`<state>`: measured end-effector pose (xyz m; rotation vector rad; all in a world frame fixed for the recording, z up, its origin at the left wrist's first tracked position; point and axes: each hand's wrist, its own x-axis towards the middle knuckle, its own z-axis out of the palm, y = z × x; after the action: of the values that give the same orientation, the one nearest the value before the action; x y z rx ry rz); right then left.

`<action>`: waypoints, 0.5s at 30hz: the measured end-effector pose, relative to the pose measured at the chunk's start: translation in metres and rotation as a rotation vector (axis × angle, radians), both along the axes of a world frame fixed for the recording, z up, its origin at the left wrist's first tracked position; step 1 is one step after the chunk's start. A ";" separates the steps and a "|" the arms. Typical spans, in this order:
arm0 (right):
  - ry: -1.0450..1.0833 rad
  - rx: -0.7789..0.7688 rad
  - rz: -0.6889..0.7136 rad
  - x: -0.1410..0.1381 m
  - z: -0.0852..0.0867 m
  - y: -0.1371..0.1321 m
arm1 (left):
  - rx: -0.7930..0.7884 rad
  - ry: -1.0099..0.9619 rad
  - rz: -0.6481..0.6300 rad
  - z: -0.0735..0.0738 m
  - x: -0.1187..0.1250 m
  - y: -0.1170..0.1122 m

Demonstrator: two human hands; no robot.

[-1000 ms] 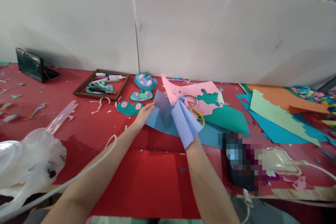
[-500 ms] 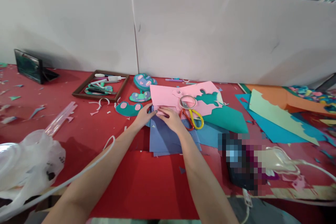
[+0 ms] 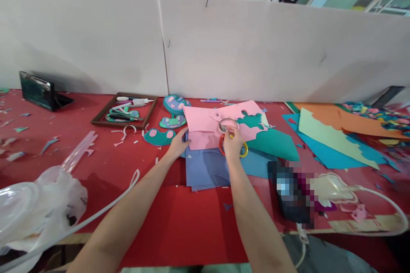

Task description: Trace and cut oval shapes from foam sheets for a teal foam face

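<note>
My left hand [image 3: 177, 144] pinches the left edge of the sheets, where a bit of blue shows between thumb and fingers. The pink foam sheet [image 3: 200, 124], with a crease or cut across its left part, lies over blue sheets [image 3: 206, 170]. My right hand [image 3: 233, 144] closes from above on a pair of scissors [image 3: 245, 149] with one yellow and one red handle loop; its fingers hide the pivot. Partly behind the fingertips, a tape roll [image 3: 228, 120] lies on the pink sheet. A green sheet [image 3: 275, 145] sticks out on the right.
Spotted cut-out shapes [image 3: 160, 136] and a brown frame [image 3: 121, 124] holding pens lie at the back left. A plastic bag [image 3: 60, 196] and white cable [image 3: 118, 198] sit at left. Right are a phone [image 3: 290, 196], coloured sheets [image 3: 333, 140] and scraps. A white partition [image 3: 256, 51] stands behind.
My right hand has moved right, from the pink sheet's fold to the scissors. The pink flap now lies spread over the blue sheets. My left hand stays at the edge. The view has tilted slightly.
</note>
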<state>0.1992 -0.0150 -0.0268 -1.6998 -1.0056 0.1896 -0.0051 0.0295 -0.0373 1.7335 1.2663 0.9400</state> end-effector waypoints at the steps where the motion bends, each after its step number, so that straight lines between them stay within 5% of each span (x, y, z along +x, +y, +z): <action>1: -0.076 -0.023 -0.042 0.006 0.000 -0.001 | -0.001 0.015 0.001 0.001 0.000 0.000; 7: -0.317 -0.165 -0.016 0.023 -0.009 -0.003 | 0.044 0.109 0.032 0.008 0.001 -0.005; 15: -0.210 0.032 -0.234 0.033 0.001 -0.006 | 0.101 0.149 0.040 0.010 0.003 -0.008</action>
<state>0.2324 -0.0210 -0.0257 -1.8187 -0.9458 -0.1598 -0.0020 0.0212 -0.0269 1.8922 1.3742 0.9265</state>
